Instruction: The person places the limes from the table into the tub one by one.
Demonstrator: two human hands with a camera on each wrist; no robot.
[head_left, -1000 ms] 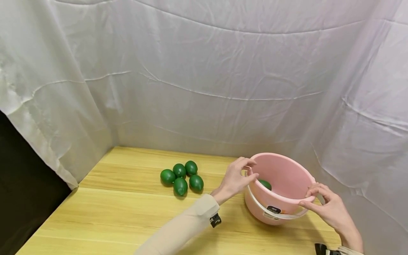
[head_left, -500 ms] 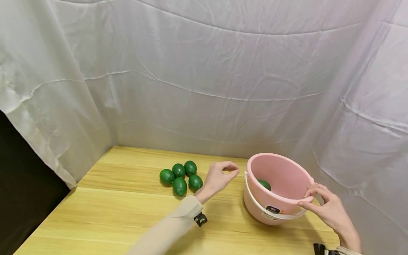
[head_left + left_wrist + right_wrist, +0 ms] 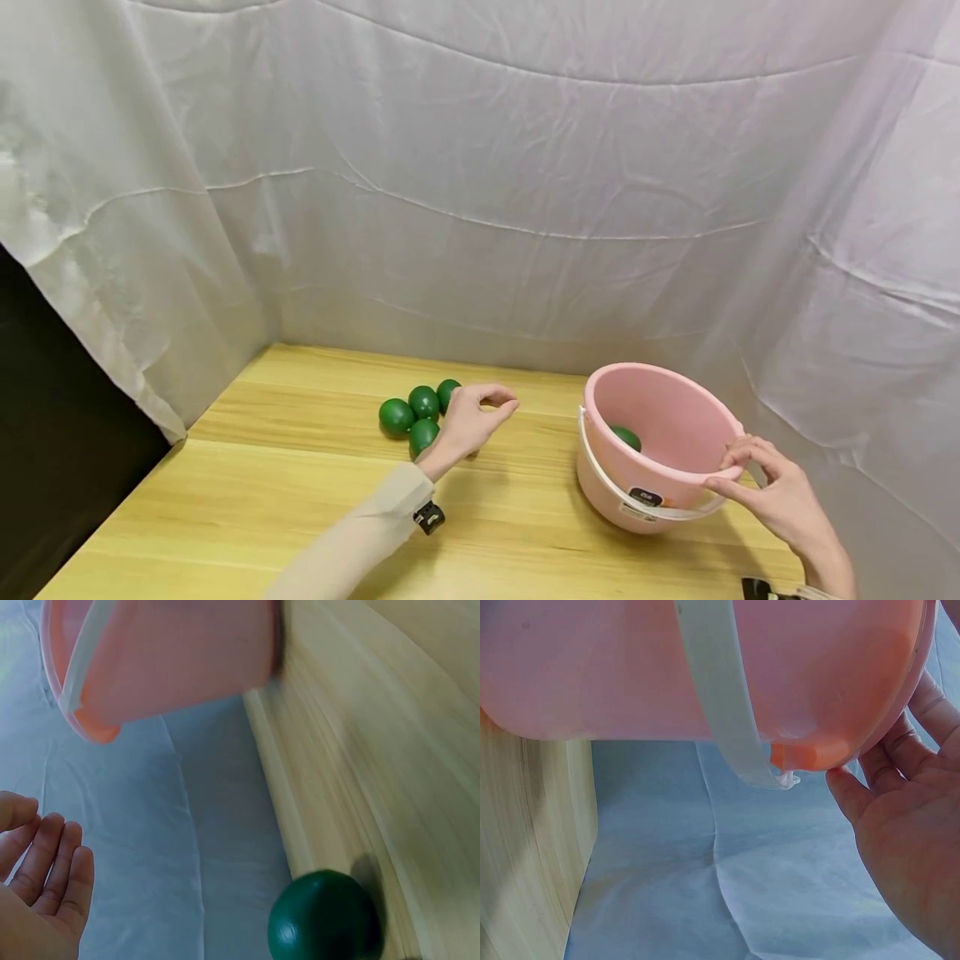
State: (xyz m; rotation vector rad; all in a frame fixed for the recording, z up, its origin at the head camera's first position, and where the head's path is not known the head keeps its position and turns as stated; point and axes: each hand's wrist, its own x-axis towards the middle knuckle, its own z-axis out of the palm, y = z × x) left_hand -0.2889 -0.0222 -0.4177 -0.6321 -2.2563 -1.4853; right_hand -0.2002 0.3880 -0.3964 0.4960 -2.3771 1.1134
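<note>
My left hand (image 3: 460, 423) is held over the right side of a cluster of green limes (image 3: 395, 417), covering part of it in the head view. Nothing is in that hand; its fingers are loosely bent, thumb close to the index finger. One lime (image 3: 322, 919) shows below it in the left wrist view. The pink bucket (image 3: 618, 467) stands on the right of the table, with one lime (image 3: 626, 437) visible inside. My right hand (image 3: 780, 496) pinches the bucket's right rim, thumb outside and fingers at the inner side. The bucket's white handle (image 3: 716, 690) hangs down at its front.
The wooden table (image 3: 247, 500) carries everything. A pale curtain (image 3: 487, 167) hangs close behind and at both sides. At the lower left, beyond the table edge, is a dark area (image 3: 67, 433).
My left hand has let go of the bucket's left rim and moved left to the limes. My right hand stays on the rim, and the bucket stands where it was.
</note>
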